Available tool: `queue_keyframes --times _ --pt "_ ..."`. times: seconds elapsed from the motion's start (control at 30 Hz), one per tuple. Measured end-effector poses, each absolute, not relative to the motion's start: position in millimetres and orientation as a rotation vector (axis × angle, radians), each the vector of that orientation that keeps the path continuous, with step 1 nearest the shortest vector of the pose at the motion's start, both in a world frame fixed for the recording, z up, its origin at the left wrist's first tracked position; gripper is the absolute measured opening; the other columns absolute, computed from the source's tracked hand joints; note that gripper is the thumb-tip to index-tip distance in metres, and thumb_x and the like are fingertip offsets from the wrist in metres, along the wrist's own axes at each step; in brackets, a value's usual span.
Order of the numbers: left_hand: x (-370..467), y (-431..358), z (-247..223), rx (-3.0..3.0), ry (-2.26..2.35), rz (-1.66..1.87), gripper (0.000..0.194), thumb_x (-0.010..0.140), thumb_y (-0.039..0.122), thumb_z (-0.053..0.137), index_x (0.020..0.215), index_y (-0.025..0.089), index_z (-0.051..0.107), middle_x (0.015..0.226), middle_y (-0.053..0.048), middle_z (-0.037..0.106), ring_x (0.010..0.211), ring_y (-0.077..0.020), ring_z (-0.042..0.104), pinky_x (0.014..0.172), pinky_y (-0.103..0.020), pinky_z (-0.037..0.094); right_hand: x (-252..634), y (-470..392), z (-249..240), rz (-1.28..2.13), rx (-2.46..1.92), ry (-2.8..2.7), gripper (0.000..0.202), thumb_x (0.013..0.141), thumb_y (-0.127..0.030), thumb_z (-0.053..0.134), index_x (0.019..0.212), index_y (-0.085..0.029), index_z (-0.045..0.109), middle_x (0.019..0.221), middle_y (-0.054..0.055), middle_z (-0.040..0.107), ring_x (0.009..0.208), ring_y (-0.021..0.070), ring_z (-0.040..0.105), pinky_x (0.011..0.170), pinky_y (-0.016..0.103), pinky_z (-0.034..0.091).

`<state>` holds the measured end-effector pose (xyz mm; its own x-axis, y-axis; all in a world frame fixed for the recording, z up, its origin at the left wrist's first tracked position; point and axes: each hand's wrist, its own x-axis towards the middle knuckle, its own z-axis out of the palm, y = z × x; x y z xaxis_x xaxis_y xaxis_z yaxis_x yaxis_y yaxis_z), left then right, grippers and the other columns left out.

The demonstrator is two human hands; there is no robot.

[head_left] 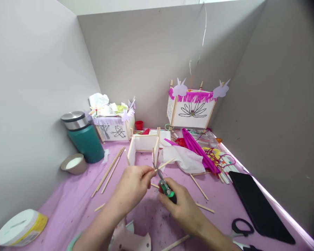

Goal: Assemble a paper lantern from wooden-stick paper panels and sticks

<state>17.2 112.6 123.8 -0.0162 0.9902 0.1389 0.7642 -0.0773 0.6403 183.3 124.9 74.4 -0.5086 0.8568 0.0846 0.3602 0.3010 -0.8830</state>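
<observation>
My left hand (137, 179) pinches one end of a short wooden stick (166, 164) near the middle of the view. My right hand (176, 198) is wrapped round the green and black handles of a metal cutting tool (166, 188). The tool's jaws meet the stick just beside my left fingertips. Right behind both hands stands a small frame of sticks with white panels (146, 139). Part of the tool's handle is hidden by my right fingers.
At left are a teal bottle (86, 143), a bowl (74, 164) and loose sticks (110, 170). Two decorated lanterns, one left (112, 129) and one right (192, 111), stand behind. A black phone-like slab (260, 205) and scissors (242, 226) lie right.
</observation>
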Motion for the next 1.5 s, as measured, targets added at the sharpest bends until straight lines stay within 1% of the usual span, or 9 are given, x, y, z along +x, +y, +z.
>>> queue_keyframes --times 0.27,0.47,0.6,0.77,0.9,1.03,1.2,1.33,1.5 --pt "22.0 117.8 122.0 1.990 1.985 0.783 0.031 0.088 0.030 0.044 0.067 0.021 0.065 0.056 -0.001 0.063 0.051 -0.0136 0.057 0.053 -0.023 0.035 177.3 134.7 68.9 1.174 -1.043 -1.975 0.001 0.079 -0.018 0.047 0.079 -0.019 0.048 0.068 -0.004 0.046 0.064 0.0122 0.043 0.059 0.024 0.031" --pt "22.4 112.2 110.9 2.176 2.099 0.925 0.016 0.086 0.026 0.051 0.081 0.022 0.066 0.077 -0.004 0.071 0.070 -0.0180 0.065 0.062 -0.025 0.041 174.8 135.5 69.5 1.139 -1.097 -1.972 0.002 0.079 -0.021 0.048 0.078 -0.019 0.048 0.068 -0.004 0.049 0.065 0.0127 0.045 0.058 0.024 0.029" --pt "21.1 109.2 107.2 2.218 2.060 0.991 0.022 0.087 0.025 0.049 0.076 0.022 0.068 0.068 -0.004 0.070 0.064 -0.0167 0.064 0.059 -0.025 0.040 176.6 132.4 69.8 1.144 -1.099 -1.979 0.003 0.080 -0.022 0.050 0.079 -0.019 0.049 0.069 -0.004 0.051 0.066 0.0131 0.046 0.060 0.025 0.031" --pt "16.9 110.8 115.8 1.984 1.897 0.941 0.029 0.086 0.028 0.048 0.067 0.021 0.069 0.055 0.000 0.064 0.051 -0.0129 0.055 0.052 -0.023 0.036 179.6 127.5 71.5 1.190 -1.095 -1.985 0.006 0.081 -0.024 0.051 0.084 -0.019 0.051 0.074 -0.003 0.052 0.069 0.0136 0.047 0.063 0.026 0.033" --pt "9.5 111.8 125.2 1.696 1.712 0.825 0.035 0.083 0.034 0.050 0.053 0.020 0.062 0.042 0.004 0.046 0.040 -0.0090 0.037 0.042 -0.021 0.026 180.7 121.3 72.8 1.177 -1.100 -1.999 0.008 0.082 -0.024 0.051 0.088 -0.019 0.051 0.078 -0.002 0.052 0.072 0.0142 0.047 0.066 0.027 0.035" --pt "3.6 113.2 128.6 1.560 1.618 0.761 0.034 0.081 0.038 0.051 0.055 0.019 0.063 0.041 0.005 0.042 0.038 -0.0086 0.032 0.040 -0.022 0.023 179.8 120.7 73.8 1.159 -1.111 -2.021 0.007 0.082 -0.023 0.049 0.088 -0.019 0.049 0.077 -0.002 0.051 0.071 0.0142 0.046 0.065 0.027 0.034" --pt "5.2 117.2 122.9 1.790 1.822 0.827 0.033 0.082 0.034 0.050 0.055 0.020 0.064 0.044 0.004 0.052 0.041 -0.0099 0.043 0.045 -0.022 0.029 173.9 131.1 74.3 1.159 -1.093 -2.022 0.003 0.079 -0.017 0.047 0.081 -0.019 0.048 0.070 -0.004 0.048 0.066 0.0134 0.045 0.060 0.025 0.032" --pt "10.5 116.3 116.6 1.992 1.950 0.855 0.022 0.084 0.027 0.051 0.076 0.022 0.070 0.068 -0.001 0.070 0.063 -0.0151 0.062 0.059 -0.024 0.039 170.1 135.6 72.5 1.178 -1.128 -1.998 0.005 0.076 -0.017 0.048 0.081 -0.019 0.049 0.070 -0.003 0.051 0.065 0.0135 0.046 0.060 0.025 0.032" --pt "14.2 111.6 114.1 2.024 2.037 0.870 0.025 0.087 0.028 0.048 0.083 0.021 0.071 0.077 -0.005 0.073 0.072 -0.0165 0.065 0.067 -0.025 0.042 170.4 134.8 69.7 1.144 -1.164 -2.003 0.003 0.077 -0.020 0.049 0.080 -0.019 0.050 0.071 -0.003 0.053 0.067 0.0142 0.047 0.060 0.026 0.030"
